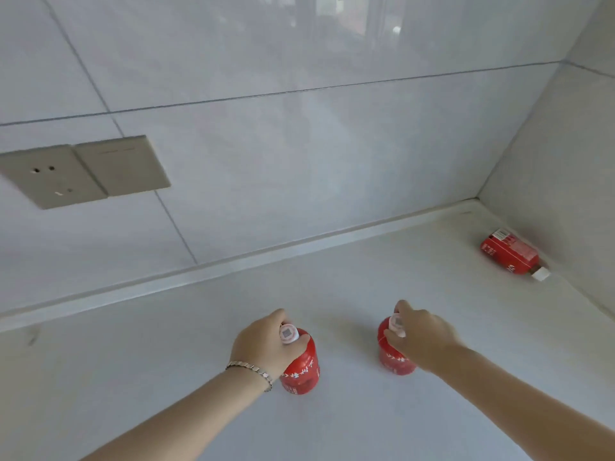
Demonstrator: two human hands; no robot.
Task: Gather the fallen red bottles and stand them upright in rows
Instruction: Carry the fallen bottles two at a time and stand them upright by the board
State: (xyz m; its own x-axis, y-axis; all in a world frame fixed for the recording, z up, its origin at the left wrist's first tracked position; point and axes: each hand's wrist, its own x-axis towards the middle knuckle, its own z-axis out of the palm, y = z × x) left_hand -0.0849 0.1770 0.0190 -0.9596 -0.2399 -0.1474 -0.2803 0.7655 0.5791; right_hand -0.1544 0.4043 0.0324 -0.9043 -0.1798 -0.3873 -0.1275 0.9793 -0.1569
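Each hand's grip pinched a bottle cap: left hand on the left bottle, right hand on the right bottle, both upright on the near tabletop. A careless release could topple either; a third bottle lay fallen far right.

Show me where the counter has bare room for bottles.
The counter is bare left of the left bottle, in the gap between it and the right bottle, and behind both to the back wall. Only the far right corner is taken: a fallen bottle lies there.
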